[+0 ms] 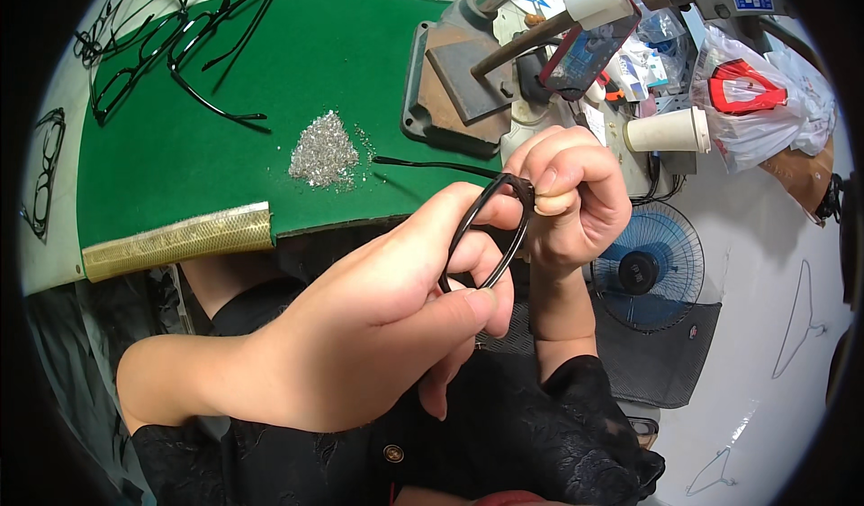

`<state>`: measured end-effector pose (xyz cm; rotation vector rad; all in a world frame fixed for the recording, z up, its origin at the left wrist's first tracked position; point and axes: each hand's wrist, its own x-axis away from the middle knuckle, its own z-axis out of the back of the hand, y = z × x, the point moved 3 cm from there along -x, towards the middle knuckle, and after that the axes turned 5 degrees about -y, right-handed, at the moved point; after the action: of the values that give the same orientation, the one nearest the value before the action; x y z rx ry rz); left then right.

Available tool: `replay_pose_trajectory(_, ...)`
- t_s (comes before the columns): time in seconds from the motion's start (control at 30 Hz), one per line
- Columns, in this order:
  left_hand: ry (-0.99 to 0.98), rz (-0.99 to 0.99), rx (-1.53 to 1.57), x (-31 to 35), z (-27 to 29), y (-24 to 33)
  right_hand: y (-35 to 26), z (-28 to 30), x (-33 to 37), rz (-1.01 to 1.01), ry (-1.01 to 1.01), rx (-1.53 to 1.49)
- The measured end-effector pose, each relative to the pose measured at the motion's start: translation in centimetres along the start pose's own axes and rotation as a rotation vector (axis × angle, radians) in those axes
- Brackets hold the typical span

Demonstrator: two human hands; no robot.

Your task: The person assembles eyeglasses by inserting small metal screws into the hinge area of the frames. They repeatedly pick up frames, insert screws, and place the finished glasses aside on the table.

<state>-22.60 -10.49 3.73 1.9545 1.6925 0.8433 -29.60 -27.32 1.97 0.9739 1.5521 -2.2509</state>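
Note:
A black eyeglass frame (458, 236) is held above the near edge of the green mat, one temple arm stretching left over the mat. My left hand (387, 295) is closed around its rim, with the thumb below and the fingers passing behind the lens opening. At the frame's upper right corner, by the hinge, the thumb and fingertips of my right hand (576, 191) are pinched together on it. Whether something tiny is also between those fingertips is hidden. Just beyond the temple arm, tiny silvery pieces lie in a heap (324, 152), too small to name.
Several black eyeglass frames (171, 52) lie at the far left, another (45, 173) at the left edge. A gold-patterned strip (180, 241) lines the mat's (360, 47) front edge. A heavy metal stand (463, 83) occupies the back; a white cup (666, 133) and blue fan (648, 268) are right.

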Motion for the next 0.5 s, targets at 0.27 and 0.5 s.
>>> replay_pose_trajectory(0.27, 0.004, 0.011, -0.017, -0.06, -0.09, 0.08, 0.12, 0.5, -0.17, 0.051, -0.041, 0.038)
replay_pose_trajectory(0.5, 0.0, -0.049, -0.163, -0.03, 0.06, -0.17, 0.12, 0.76, -0.59, -0.023, -0.081, 0.003)
